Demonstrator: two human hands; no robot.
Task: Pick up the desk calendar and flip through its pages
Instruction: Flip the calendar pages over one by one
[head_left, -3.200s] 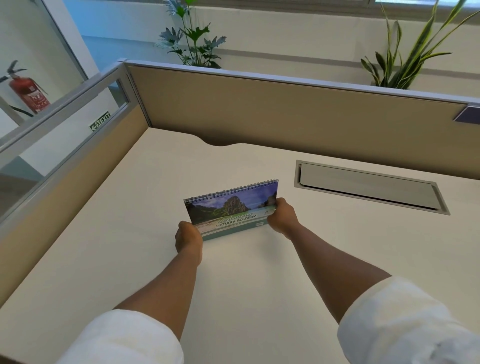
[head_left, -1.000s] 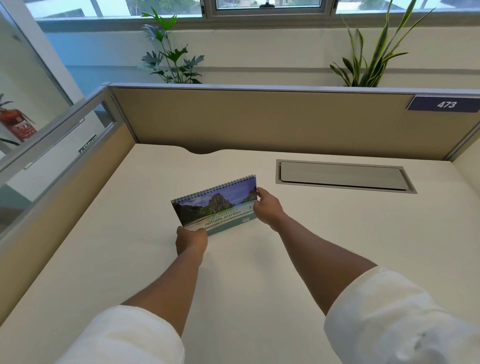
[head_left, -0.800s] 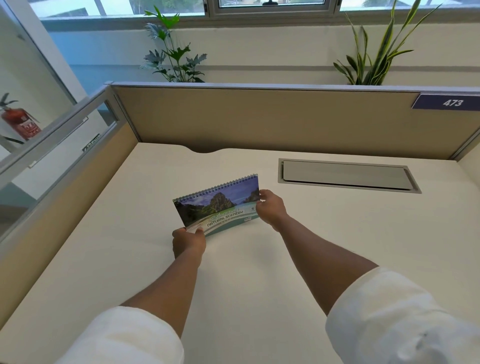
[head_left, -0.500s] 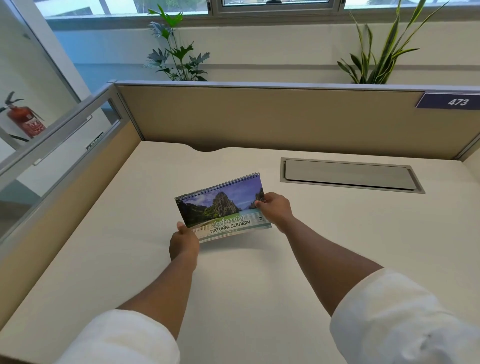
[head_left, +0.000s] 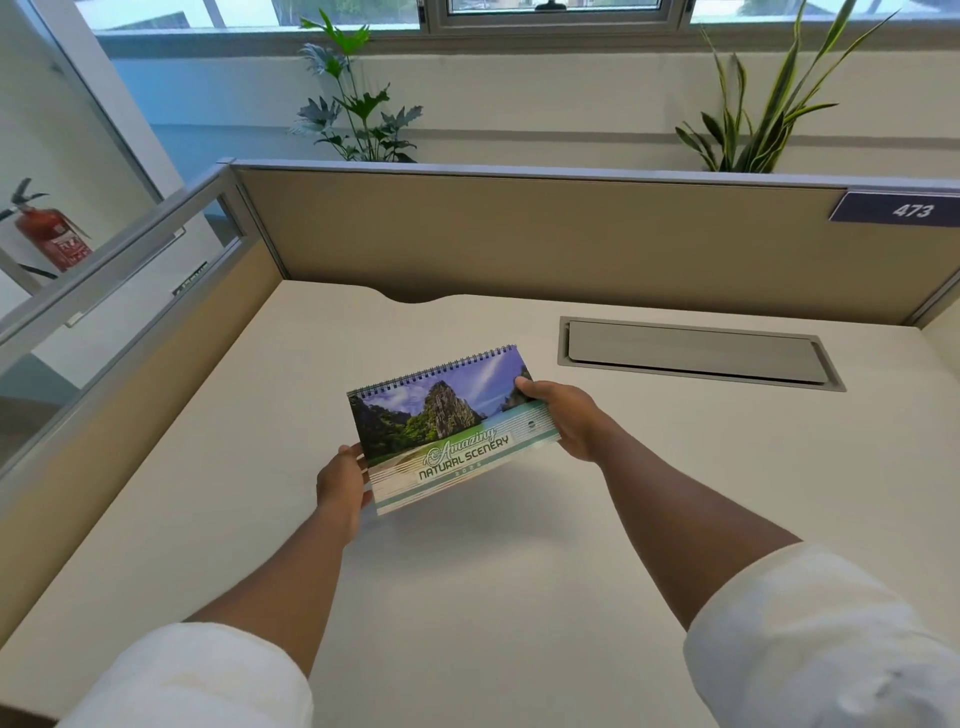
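Observation:
The desk calendar (head_left: 447, 426) is spiral-bound along its far edge, and its cover shows a rocky green island under a purple sky with the words "Amazing Natural Scenery". It hovers above the cream desk (head_left: 467, 597), tilted toward me, with a soft shadow under it. My left hand (head_left: 342, 486) grips its near left corner, thumb on the cover. My right hand (head_left: 563, 418) holds the right edge, thumb resting on the picture. The cover is closed over the pages.
A grey cable hatch (head_left: 696, 353) is set into the desk at the back right. Tan partition panels (head_left: 519, 239) wall the desk at the back and left, with a "473" plate (head_left: 901, 209). Two plants and a red fire extinguisher (head_left: 47, 236) stand beyond them.
The calendar has come up off the desk and tipped flatter toward me, so the cover faces up more. Both hands kept their grip and drew it slightly nearer.

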